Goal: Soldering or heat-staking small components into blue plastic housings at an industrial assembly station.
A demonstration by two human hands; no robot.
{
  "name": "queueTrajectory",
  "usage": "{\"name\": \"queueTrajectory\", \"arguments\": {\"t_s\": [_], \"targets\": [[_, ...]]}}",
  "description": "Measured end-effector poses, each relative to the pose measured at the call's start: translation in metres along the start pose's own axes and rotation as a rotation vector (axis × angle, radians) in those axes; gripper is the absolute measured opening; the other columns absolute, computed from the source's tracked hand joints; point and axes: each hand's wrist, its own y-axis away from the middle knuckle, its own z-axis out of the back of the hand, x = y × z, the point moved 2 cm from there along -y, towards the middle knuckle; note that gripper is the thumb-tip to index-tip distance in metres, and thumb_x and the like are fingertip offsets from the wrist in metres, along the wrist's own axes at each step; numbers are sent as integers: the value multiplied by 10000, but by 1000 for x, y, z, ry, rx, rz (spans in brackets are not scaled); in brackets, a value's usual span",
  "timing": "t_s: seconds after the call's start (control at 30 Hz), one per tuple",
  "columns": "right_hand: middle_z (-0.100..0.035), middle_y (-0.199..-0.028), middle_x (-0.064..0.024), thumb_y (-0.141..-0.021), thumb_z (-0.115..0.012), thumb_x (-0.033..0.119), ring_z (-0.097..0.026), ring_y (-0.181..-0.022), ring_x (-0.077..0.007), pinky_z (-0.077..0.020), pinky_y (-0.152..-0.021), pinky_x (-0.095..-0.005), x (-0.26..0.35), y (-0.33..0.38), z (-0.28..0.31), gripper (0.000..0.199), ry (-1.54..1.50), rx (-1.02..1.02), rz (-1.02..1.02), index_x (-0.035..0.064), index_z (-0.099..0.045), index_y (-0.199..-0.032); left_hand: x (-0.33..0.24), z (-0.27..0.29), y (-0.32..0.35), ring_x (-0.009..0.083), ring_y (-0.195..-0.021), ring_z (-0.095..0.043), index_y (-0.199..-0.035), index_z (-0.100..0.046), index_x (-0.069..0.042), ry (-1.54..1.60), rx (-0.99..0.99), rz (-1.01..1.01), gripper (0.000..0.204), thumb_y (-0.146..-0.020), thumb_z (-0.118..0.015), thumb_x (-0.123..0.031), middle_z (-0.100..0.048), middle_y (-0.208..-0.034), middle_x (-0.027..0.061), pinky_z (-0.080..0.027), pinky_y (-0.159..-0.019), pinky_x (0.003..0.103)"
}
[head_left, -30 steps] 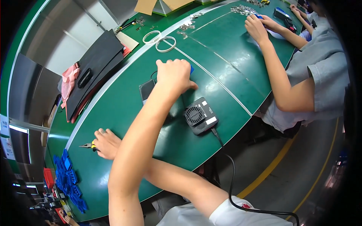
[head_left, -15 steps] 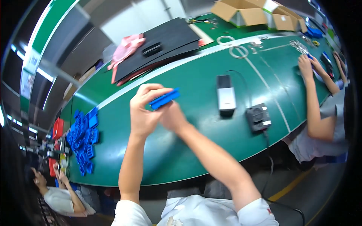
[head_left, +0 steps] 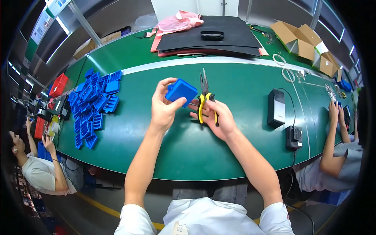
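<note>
My left hand (head_left: 164, 107) grips a small blue plastic box-shaped part (head_left: 181, 92) between thumb and fingers, its broad flat face turned up. Close on its right, my right hand (head_left: 219, 117) holds long-nose pliers (head_left: 203, 96) with yellow and black handles. The pliers' jaws point away from me and look slightly apart. Both hands are raised over the green table (head_left: 180, 156). A heap of similar blue plastic parts (head_left: 92, 98), several with ribbed or slotted insides, lies on the table to the left.
To the right stand a black-and-silver device (head_left: 276, 107) and a cabled black unit (head_left: 293, 137). Black sheets (head_left: 219, 39) with pink cloth (head_left: 180, 21) lie at the back. Open cardboard boxes (head_left: 307, 41) and white rings (head_left: 288, 75) sit far right. Co-workers (head_left: 47, 168) sit at both sides.
The view has swung left. The blue part now shows its broad face instead of an edge. Pliers are now visible in my right hand, which was blurred behind the left before.
</note>
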Motion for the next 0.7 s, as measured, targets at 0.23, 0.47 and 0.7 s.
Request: {"name": "queueTrajectory", "arguments": {"t_s": [0.23, 0.47, 0.7], "targets": [[-571, -1271, -162, -930, -526, 127, -586, -1132, -257, -484, -945, -373, 19, 1, 1, 372, 465, -6, 136, -79, -529, -1239, 2, 13, -3, 159, -866, -610, -915, -659, -20, -513, 92, -155, 231, -704, -731, 40, -604, -929, 52, -480, -729, 245], [-598, -842, -11, -905, -575, 133, -540, -765, -70, -451, -721, -226, 11, 8, 2, 173, 1046, -77, 173, -23, -623, -959, 0, 28, -5, 153, -834, -596, -880, -595, -16, -576, -112, -143, 215, -758, -757, -88, -628, -911, 75, -481, -750, 280], [-479, -702, -35, -862, -637, 151, -422, -633, -111, -351, -570, -289, 0, 10, -6, 196, 1050, -15, 238, -34, -581, -832, -8, 27, -7, 188, -1021, -627, -1059, -590, 9, -565, -66, -226, 269, -805, -654, 71, -655, -1099, 119, -502, -898, 300]]}}
